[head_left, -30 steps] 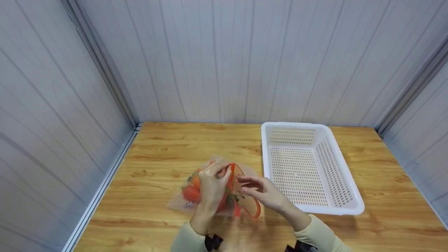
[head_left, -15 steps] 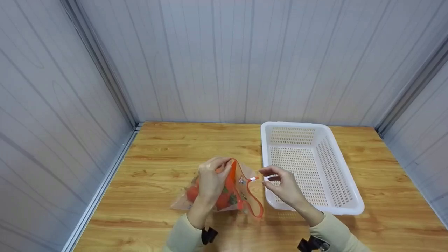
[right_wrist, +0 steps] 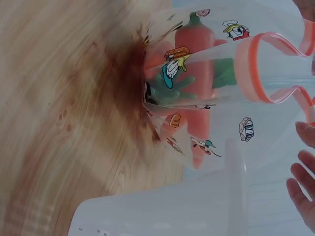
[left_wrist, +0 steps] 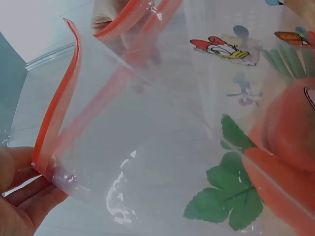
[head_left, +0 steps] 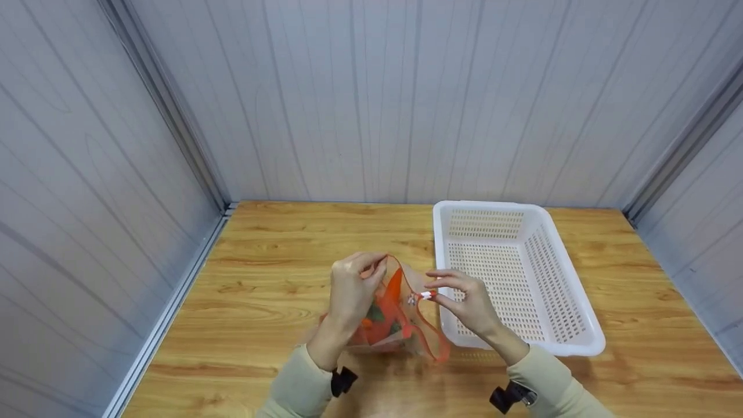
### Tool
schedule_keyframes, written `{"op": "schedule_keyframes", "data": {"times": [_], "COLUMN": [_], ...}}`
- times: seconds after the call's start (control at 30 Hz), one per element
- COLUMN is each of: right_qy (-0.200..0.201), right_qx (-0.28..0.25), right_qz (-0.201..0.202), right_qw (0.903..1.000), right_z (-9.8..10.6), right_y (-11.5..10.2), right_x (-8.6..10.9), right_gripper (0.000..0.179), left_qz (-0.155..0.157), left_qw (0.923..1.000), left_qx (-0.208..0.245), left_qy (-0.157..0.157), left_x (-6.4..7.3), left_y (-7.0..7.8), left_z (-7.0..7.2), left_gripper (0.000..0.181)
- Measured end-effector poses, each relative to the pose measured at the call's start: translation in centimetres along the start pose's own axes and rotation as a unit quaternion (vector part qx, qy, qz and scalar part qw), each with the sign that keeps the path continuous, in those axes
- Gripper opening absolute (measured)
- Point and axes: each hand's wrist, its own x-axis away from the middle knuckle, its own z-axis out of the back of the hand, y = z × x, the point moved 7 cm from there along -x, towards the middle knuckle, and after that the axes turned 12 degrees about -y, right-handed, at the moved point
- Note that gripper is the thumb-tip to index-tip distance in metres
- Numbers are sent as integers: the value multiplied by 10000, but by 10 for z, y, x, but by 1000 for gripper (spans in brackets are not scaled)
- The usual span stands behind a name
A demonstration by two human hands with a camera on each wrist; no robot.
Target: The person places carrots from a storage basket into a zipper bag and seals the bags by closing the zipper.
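Observation:
A see-through zip bag (head_left: 418, 325) with orange-red edging and cartoon prints stands between the hands. Inside it are red-orange vegetables (left_wrist: 290, 128) with green leaves (left_wrist: 229, 196); their exact kinds are hard to tell. My left hand (head_left: 354, 290) pinches the orange rim at the far corner of the mouth; in the left wrist view its fingers (left_wrist: 42, 189) clasp that edge. My right hand (head_left: 473, 302) holds the rim's near side, thumb by the white zip slider (head_left: 428, 295), other fingers spread apart. The bag's mouth gapes between both hands.
A white perforated plastic basket (head_left: 499, 278) stands to the right, with my right hand over its left rim. Below everything lies a wood-grain table (head_left: 278, 244). Pale panel walls (head_left: 371, 104) close off the back and both sides.
My right hand has moved right, come away from the rim, then back onto it at the slider. My left hand has lifted the bag's corner slightly, and the bag stands more upright, shifted right.

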Motion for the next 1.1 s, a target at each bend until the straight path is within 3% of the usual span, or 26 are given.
{"op": "schedule_keyframes", "data": {"times": [0.27,0.5,0.73,0.9,1.1], "right_qy": [113,124,767,1218,1501], "right_qx": [-444,-1242,-1484,-1548,-1467], "right_qz": [488,869,581,318,159], "right_qw": [9978,9884,9842,9799,9776], "right_z": [3,7,21,31,38], "right_y": [-5,-13,-13,-13,-18], "right_x": [-3,-8,-13,-19,-30], "right_gripper": [18,22,18,14,11], "left_qz": [30,-4,-24,-56,312], "left_qw": [9996,9977,9928,9832,9607], "left_qx": [-188,-577,-934,-1413,-2140], "left_qy": [-196,-367,-745,-1155,-1741], "left_x": [-7,-19,-28,-34,-44], "left_y": [0,6,8,11,13], "left_z": [5,15,20,20,16], "left_gripper": [6,7,8,8,20]}}
